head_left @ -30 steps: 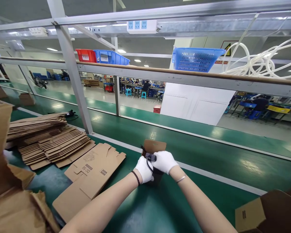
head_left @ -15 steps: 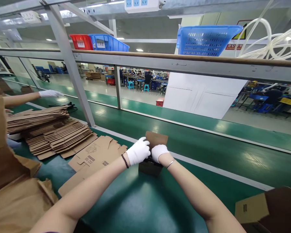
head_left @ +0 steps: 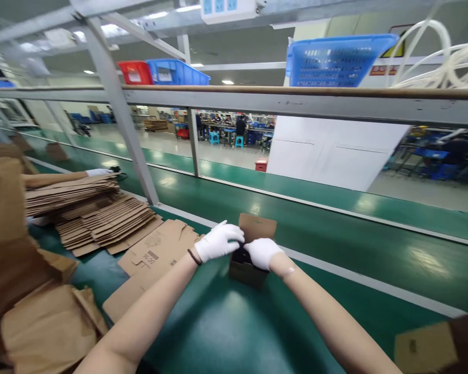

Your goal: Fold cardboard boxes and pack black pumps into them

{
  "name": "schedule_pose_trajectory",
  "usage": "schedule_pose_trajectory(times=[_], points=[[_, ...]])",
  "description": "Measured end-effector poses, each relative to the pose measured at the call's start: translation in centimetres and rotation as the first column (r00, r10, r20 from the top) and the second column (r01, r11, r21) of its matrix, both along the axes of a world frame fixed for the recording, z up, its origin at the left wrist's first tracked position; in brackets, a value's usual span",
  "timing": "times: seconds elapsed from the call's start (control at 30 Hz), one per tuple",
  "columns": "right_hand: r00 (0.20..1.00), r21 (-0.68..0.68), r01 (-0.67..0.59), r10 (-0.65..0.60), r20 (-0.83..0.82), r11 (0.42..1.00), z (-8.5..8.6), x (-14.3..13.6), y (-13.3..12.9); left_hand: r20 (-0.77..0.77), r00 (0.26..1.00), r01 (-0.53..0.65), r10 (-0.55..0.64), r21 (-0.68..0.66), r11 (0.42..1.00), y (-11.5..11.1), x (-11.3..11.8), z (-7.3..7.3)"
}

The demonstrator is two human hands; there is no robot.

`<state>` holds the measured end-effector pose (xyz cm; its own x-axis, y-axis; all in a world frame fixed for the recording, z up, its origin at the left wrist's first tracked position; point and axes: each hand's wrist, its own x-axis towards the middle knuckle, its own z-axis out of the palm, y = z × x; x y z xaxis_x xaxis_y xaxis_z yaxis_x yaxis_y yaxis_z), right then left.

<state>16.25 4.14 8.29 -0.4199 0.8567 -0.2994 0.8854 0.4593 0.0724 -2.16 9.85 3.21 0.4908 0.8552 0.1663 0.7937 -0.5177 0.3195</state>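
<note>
A small open cardboard box stands on the green work surface in front of me, its lid flap raised at the back. Something dark lies inside, mostly hidden by my fingers. My left hand, in a white glove, is over the box's left side with fingers apart and curved, the tips at the opening. From the right, my gloved right hand reaches into the opening, fingers bent together; what they grip is hidden. Left of the box lies a flat printed carton blank.
Stacked folded cartons and brown paper lie to the left. A co-worker's gloved hand is beyond the stack. Another carton sits at lower right. A metal post and the green conveyor belt are ahead.
My left hand has drawn slightly left and its fingers have spread. My right hand stays at the box opening. The co-worker's hand has come down near the stack. The view has shifted slightly.
</note>
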Motion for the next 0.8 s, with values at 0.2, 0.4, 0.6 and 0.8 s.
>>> schedule_pose_trajectory(times=[0.2, 0.4, 0.6, 0.8], points=[[0.962, 0.206, 0.184, -0.133, -0.238, 0.961, -5.6, 1.6, -6.5, -0.098, 0.719, -0.694, 0.689, -0.045, 0.718, 2.6, -13.9, 0.9], [0.894, 0.219, 0.359, -0.266, -0.361, 0.907, -11.4, 5.3, -1.4, -0.135, 0.623, -0.782, 0.77, -0.108, 0.614, 2.8, -15.5, -2.4], [0.763, 0.181, 0.577, -0.446, -0.468, 0.796, -8.9, 11.4, 6.8, -0.061, 0.643, -0.765, 0.763, -0.022, 0.643, 2.0, -16.6, 0.0], [0.658, 0.224, 0.652, -0.395, -0.641, 0.724, -6.0, 8.7, 7.0, 0.149, 0.657, -0.753, 0.739, 0.176, 0.634, -0.5, -15.1, 6.8]])
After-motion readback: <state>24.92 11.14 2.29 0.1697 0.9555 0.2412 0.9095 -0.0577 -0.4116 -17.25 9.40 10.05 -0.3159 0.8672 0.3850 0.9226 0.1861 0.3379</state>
